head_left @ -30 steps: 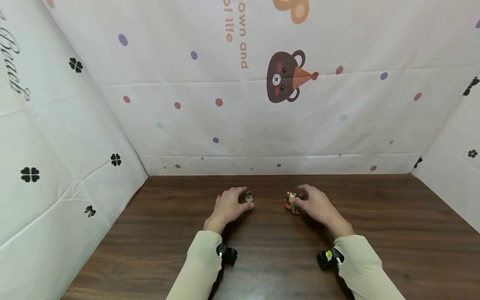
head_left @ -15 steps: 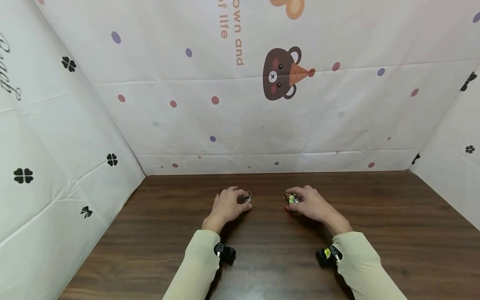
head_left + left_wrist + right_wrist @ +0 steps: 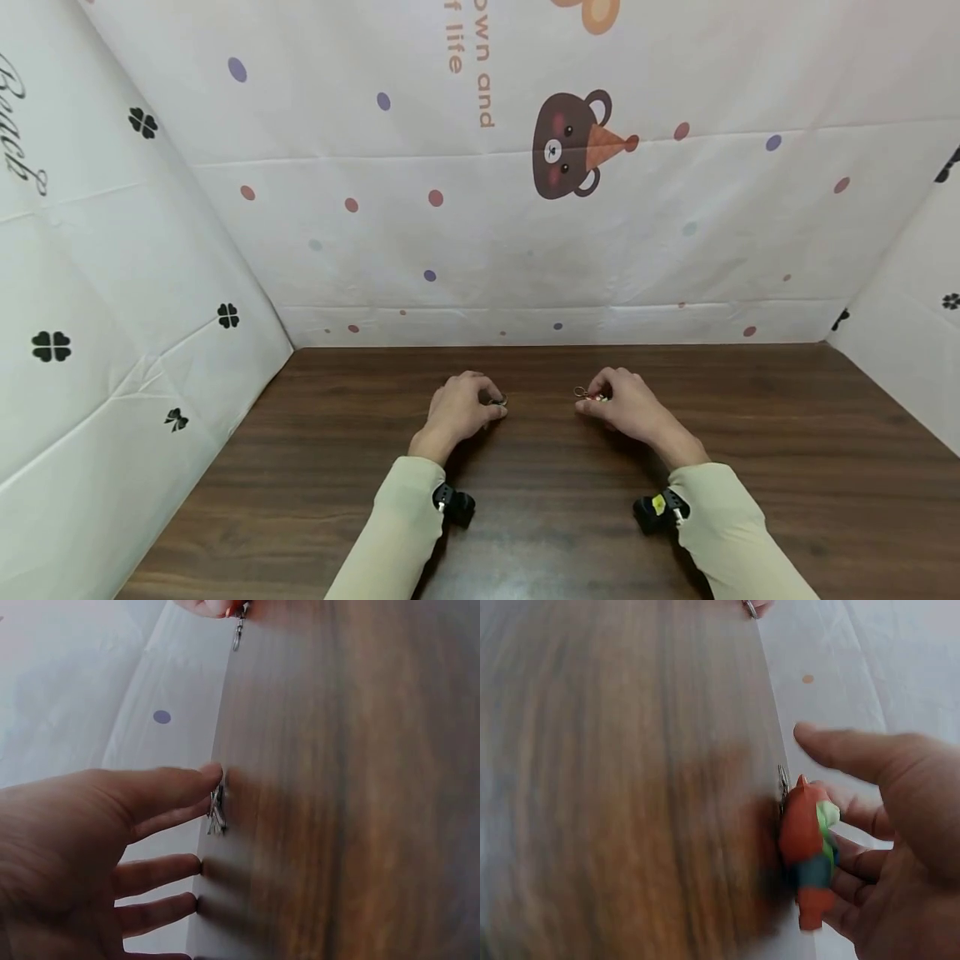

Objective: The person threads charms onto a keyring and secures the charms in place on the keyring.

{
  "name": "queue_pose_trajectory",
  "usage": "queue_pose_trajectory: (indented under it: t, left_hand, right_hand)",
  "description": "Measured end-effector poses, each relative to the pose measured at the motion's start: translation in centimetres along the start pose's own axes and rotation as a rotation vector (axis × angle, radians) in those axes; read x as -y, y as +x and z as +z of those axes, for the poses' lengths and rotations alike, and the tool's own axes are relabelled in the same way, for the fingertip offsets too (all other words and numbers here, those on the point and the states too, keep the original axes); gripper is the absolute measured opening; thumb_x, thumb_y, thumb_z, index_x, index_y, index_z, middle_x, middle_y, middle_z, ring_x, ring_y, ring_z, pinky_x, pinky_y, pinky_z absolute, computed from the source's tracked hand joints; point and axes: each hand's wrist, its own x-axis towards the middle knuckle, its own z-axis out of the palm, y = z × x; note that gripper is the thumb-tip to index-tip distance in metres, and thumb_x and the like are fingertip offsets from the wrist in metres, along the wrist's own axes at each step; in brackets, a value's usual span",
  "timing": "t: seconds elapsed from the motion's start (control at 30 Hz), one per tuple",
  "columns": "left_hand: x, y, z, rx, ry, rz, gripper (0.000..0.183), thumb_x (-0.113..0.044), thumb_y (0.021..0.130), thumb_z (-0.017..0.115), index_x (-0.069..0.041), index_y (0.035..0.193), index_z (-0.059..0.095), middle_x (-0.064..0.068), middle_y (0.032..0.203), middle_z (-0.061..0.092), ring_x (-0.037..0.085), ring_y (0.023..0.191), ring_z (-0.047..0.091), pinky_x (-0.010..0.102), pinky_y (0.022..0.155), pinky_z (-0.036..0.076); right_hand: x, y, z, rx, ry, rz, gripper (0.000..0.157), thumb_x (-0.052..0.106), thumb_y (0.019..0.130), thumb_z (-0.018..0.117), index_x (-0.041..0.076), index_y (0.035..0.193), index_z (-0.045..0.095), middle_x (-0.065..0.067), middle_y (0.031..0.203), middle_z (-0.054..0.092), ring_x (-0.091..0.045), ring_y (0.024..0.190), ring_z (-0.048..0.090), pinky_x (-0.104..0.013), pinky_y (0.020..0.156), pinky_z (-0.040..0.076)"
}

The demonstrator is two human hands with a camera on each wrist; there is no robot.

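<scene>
A small bunch of silvery keys on a ring (image 3: 217, 814) is pinched at the thumb and forefinger tips of my left hand (image 3: 459, 407), whose other fingers stay spread. Opposite it, my right hand (image 3: 630, 406) holds a small figure keychain (image 3: 808, 844), orange-red with green and dark blue parts. In the right wrist view its curled fingers lie against the figure, while the thumb appears apart from it. A metal ring (image 3: 580, 391) sticks out from this keychain toward the left hand. In the head view, the fingers hide most of both things.
Both hands work near the back edge of a dark brown wooden table (image 3: 525, 500). A white printed cloth (image 3: 360, 242) rises behind it, with more cloth at the left and right sides. Each wrist carries a black camera.
Fingers of both hands have closed in on the keys and the figure keychain. The figure has turned from face-up to mostly hidden in the right hand; less of the keys shows.
</scene>
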Motion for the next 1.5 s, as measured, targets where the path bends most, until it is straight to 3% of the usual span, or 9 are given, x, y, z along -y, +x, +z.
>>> queue_pose_trajectory:
  t: [0.07,0.2,0.4,0.67,0.87,1.17,1.33,1.5]
  left_hand:
    - [0.0,0.0,0.1,-0.009,0.001,0.011,0.008,-0.026,0.095,0.083,-0.021,0.102,0.083,0.012,0.142,0.064,0.037,0.130,0.060,0.054,0.100,0.053]
    - [-0.2,0.1,0.2,-0.030,0.017,0.031,0.002,-0.021,0.094,0.083,-0.019,0.094,0.083,0.009,0.134,0.068,0.034,0.123,0.065,0.051,0.093,0.056]
    - [-0.7,0.0,0.3,-0.036,0.042,0.022,0.005,-0.017,0.095,0.083,-0.021,0.091,0.082,0.007,0.133,0.069,0.033,0.124,0.064,0.050,0.094,0.057]
    - [-0.7,0.2,0.5,-0.054,0.067,0.025,0.016,-0.016,0.097,0.080,-0.022,0.081,0.080,0.007,0.134,0.070,0.032,0.125,0.064,0.047,0.090,0.059]
    - [-0.5,0.4,0.6,-0.056,0.069,0.043,0.027,-0.012,0.095,0.076,-0.022,0.070,0.073,0.008,0.134,0.070,0.033,0.124,0.065,0.044,0.083,0.059]
    - [-0.6,0.6,0.5,-0.088,-0.021,0.046,0.011,-0.018,0.098,0.078,-0.020,0.088,0.079,-0.002,0.111,0.076,0.021,0.101,0.070,0.040,0.081,0.058]
    - [-1.0,0.6,0.3,-0.103,-0.058,0.086,0.006,-0.023,0.100,0.077,-0.021,0.096,0.080,-0.001,0.115,0.074,0.026,0.113,0.068,0.046,0.094,0.056]
    - [-1.2,0.5,0.1,-0.129,-0.102,0.121,0.005,-0.023,0.100,0.077,-0.021,0.096,0.079,-0.003,0.109,0.074,0.023,0.103,0.070,0.043,0.088,0.057]
  right_hand:
    - [0.0,0.1,0.0,-0.017,-0.013,-0.018,0.018,0.010,0.095,0.078,-0.002,0.104,0.068,-0.014,0.097,0.063,-0.020,0.069,0.062,-0.038,0.066,0.054]
    - [-0.1,0.2,0.0,-0.030,-0.070,-0.067,0.022,0.000,0.088,0.073,-0.005,0.110,0.071,-0.014,0.101,0.066,-0.026,0.087,0.063,-0.044,0.078,0.054]
    - [-0.2,0.1,0.0,-0.023,-0.092,-0.055,0.022,0.002,0.092,0.074,-0.006,0.112,0.073,-0.014,0.103,0.067,-0.033,0.098,0.062,-0.052,0.086,0.053]
    - [-0.4,0.2,-0.3,-0.044,-0.153,-0.015,0.012,0.010,0.096,0.079,-0.001,0.100,0.075,-0.010,0.095,0.069,-0.028,0.087,0.065,-0.051,0.080,0.055]
    - [-0.5,0.1,-0.2,-0.053,-0.118,0.014,0.012,0.009,0.095,0.079,0.004,0.090,0.069,-0.005,0.087,0.066,-0.021,0.078,0.060,-0.043,0.075,0.052]
    - [-0.6,-0.3,-0.9,-0.064,0.087,0.084,0.007,0.014,0.102,0.071,0.008,0.099,0.070,-0.006,0.076,0.064,-0.021,0.056,0.055,-0.038,0.049,0.054]
    - [-0.1,-0.4,-1.3,-0.064,0.094,0.058,0.012,0.021,0.104,0.072,0.010,0.102,0.075,-0.006,0.072,0.067,-0.022,0.052,0.053,-0.039,0.047,0.052]
    - [0.5,-0.3,-1.5,-0.069,0.085,0.007,0.014,0.021,0.104,0.073,0.009,0.102,0.078,-0.003,0.082,0.071,-0.022,0.059,0.058,-0.038,0.053,0.053]
